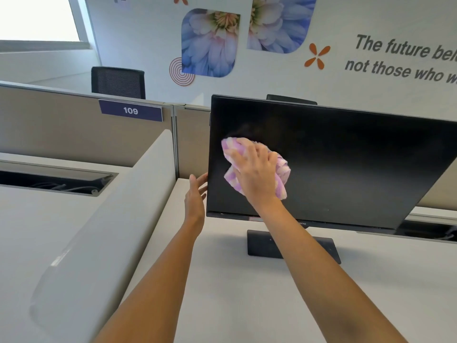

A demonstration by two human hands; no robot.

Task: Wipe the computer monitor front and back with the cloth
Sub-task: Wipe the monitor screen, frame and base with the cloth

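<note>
Pale desk (247, 305) w/ monitor's black base (262, 243) standing on it.

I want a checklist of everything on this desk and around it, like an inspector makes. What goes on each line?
Surface: pale grey desk, bare apart from the monitor's stand.
Job's things: black flat-screen monitor, screen dark, on a black rectangular base; pink and white checked cloth pressed on the screen's left part.
Clutter: nothing seen.
Grippers: right hand flat on the cloth; left hand open at the monitor's left edge.
Cables: dark cables in the open desk slot on the neighbouring desk.
Surroundings: beige partition with a purple "109" sign; black mesh chair; wall with blue flower pictures and grey lettering.
</note>
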